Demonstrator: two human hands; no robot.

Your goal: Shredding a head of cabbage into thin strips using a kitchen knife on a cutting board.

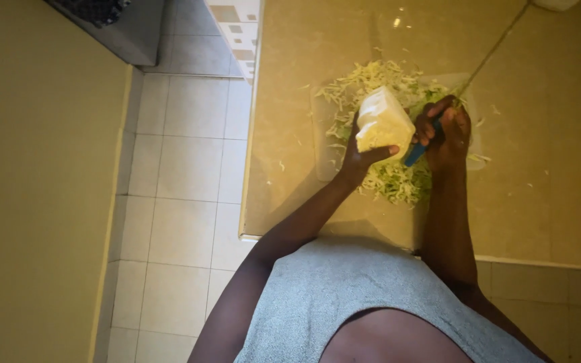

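L hand (361, 158) is gripping a pale cabbage chunk (383, 124) from below, holding it up at upper centre of frame; R hand (446, 131) is closing round a blue-handled knife (417, 153) just beside the chunk. Beneath, beige counter (539, 188) is filling right half, w/ clear cutting board (322, 151) and shredded cabbage (391, 180) on it
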